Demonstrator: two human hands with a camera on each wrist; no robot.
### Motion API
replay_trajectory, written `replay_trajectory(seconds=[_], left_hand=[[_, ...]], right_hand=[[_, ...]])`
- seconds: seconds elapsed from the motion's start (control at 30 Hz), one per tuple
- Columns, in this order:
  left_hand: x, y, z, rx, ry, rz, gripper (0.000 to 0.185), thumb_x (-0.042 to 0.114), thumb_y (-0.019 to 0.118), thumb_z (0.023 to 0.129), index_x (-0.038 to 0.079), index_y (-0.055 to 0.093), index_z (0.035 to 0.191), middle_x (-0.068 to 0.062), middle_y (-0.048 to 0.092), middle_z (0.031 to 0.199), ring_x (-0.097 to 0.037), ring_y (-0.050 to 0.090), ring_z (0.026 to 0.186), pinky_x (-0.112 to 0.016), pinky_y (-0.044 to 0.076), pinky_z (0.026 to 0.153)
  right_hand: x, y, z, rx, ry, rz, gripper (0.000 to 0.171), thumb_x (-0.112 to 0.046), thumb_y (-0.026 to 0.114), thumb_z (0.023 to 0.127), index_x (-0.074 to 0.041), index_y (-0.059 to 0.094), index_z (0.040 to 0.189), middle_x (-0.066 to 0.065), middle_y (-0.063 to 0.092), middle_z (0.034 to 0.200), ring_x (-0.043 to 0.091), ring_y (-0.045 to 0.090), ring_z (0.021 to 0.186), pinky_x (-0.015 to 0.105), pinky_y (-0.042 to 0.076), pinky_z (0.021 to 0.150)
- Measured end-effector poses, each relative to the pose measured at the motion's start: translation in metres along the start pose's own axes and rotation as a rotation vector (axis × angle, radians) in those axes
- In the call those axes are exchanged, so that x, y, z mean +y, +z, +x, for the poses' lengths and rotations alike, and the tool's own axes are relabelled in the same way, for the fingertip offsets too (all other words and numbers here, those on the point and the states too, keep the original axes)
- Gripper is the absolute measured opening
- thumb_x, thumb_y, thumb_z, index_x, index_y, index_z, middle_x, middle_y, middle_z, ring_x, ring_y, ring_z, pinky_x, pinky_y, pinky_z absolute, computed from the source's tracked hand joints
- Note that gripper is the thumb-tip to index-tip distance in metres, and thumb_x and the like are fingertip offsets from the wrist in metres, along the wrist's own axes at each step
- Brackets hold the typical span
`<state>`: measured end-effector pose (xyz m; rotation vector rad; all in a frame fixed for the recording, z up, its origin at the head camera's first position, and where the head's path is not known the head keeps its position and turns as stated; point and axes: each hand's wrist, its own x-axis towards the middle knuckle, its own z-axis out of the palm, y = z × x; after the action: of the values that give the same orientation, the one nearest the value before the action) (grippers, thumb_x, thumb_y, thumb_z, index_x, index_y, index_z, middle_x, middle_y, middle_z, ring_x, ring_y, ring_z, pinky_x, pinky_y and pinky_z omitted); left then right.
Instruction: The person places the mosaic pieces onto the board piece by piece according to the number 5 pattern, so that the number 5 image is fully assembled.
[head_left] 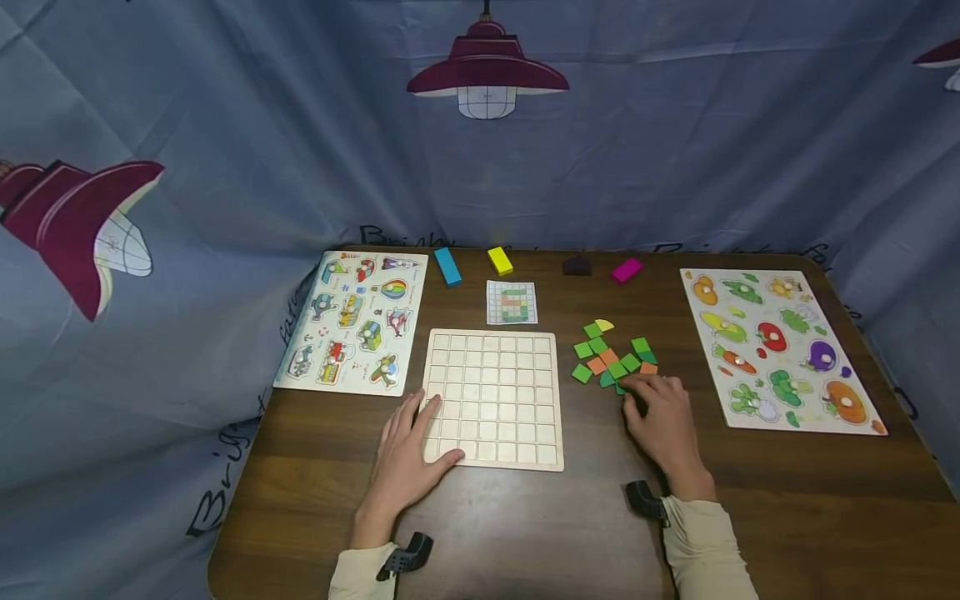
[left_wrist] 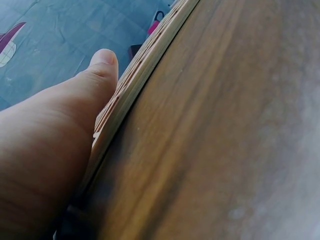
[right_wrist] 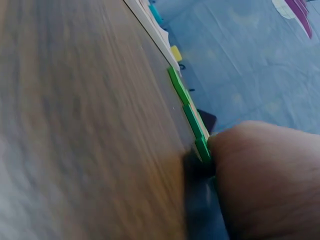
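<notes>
A pale wooden grid board (head_left: pixel 493 400) lies on the table. My left hand (head_left: pixel 408 458) rests on its lower left corner, fingers on the left edge and thumb on the near edge. The left wrist view shows the thumb (left_wrist: pixel 102 65) against the board's side. To the right, my right hand (head_left: pixel 663 417) touches the near end of a loose group of flat green and orange tiles (head_left: pixel 617 368). Its thumb and index finger are at a dark green tile (head_left: pixel 620 389); whether they pinch it is hidden. A yellow rounded piece (head_left: pixel 604 325) lies at the group's far end.
Behind the board is a small colored pattern card (head_left: pixel 512 302). Blue (head_left: pixel 447 267), yellow (head_left: pixel 500 261), dark (head_left: pixel 577 266) and magenta (head_left: pixel 627 270) blocks line the far edge. A vehicle puzzle board (head_left: pixel 356 325) lies left, a vegetable puzzle board (head_left: pixel 780 350) right.
</notes>
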<state>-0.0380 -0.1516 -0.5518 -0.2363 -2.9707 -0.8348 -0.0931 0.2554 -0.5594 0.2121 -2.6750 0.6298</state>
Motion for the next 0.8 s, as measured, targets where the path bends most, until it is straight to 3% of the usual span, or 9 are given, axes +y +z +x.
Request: replay_trajectory(seconds=[0.1, 0.33, 0.6, 0.8], left_hand=[[-0.0001, -0.0007, 0.0007, -0.001, -0.001, -0.008, 0.092, 0.063, 0.073, 0.084, 0.024, 0.038, 0.159, -0.011, 0.031, 0.166, -0.036, 0.030, 0.153, -0.056, 0.024, 0.124], [0.0008, -0.0019, 0.0007, 0.000, -0.008, -0.010, 0.090, 0.062, 0.073, 0.085, 0.023, 0.039, 0.158, -0.011, 0.032, 0.165, -0.035, 0.031, 0.153, -0.055, 0.024, 0.124], [-0.0006, -0.0004, 0.0006, 0.000, -0.014, -0.017, 0.089, 0.062, 0.073, 0.085, 0.024, 0.039, 0.158, -0.010, 0.032, 0.166, -0.034, 0.030, 0.153, -0.055, 0.024, 0.124], [-0.0001, -0.0011, 0.0007, -0.018, -0.002, 0.013, 0.091, 0.065, 0.073, 0.083, 0.026, 0.039, 0.158, -0.009, 0.028, 0.168, -0.034, 0.028, 0.154, -0.056, 0.024, 0.124]], right_hand=[[-0.0016, 0.0016, 0.0008, 0.000, -0.036, 0.025, 0.018, -0.008, 0.070, 0.089, -0.007, 0.077, 0.105, 0.013, 0.074, 0.108, 0.036, 0.053, 0.096, 0.049, 0.039, 0.078], [-0.0060, 0.0031, 0.0013, -0.027, -0.061, 0.076, 0.021, -0.011, 0.081, 0.085, -0.008, 0.077, 0.105, 0.011, 0.075, 0.109, 0.032, 0.054, 0.093, 0.047, 0.040, 0.084], [-0.0039, 0.0009, 0.0007, -0.038, -0.022, 0.056, 0.030, -0.016, 0.085, 0.083, -0.009, 0.075, 0.110, 0.011, 0.075, 0.111, 0.032, 0.057, 0.096, 0.048, 0.041, 0.082], [-0.0050, 0.0027, 0.0026, -0.038, -0.052, 0.086, 0.028, -0.010, 0.084, 0.083, -0.006, 0.075, 0.110, 0.014, 0.074, 0.108, 0.035, 0.061, 0.099, 0.053, 0.042, 0.096]])
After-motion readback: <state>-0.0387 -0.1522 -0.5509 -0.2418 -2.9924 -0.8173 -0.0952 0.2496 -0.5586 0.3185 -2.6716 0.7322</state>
